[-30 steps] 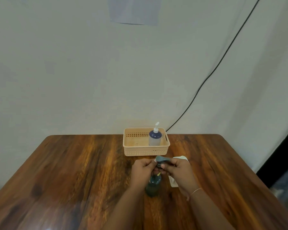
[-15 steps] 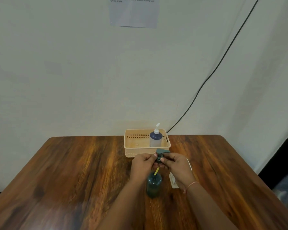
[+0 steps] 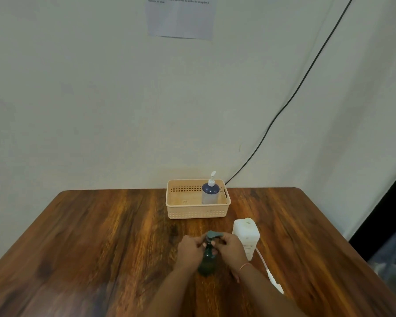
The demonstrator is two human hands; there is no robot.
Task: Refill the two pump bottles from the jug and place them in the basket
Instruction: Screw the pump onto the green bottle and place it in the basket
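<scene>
Both hands' fingers (image 3: pixel 213 244) pinch the pump head (image 3: pixel 212 235) atop the upright green bottle (image 3: pixel 207 259); the basket (image 3: pixel 198 212) lies straight ahead.

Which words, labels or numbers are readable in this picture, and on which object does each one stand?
Nothing can be quoted with confidence.
Paper sheet on the wall: some printed lines at its top edge, too small and blurred to read.
White jug: faint dark print low on its side, unreadable.
Blue pump bottle and green pump bottle: no text visible.
</scene>
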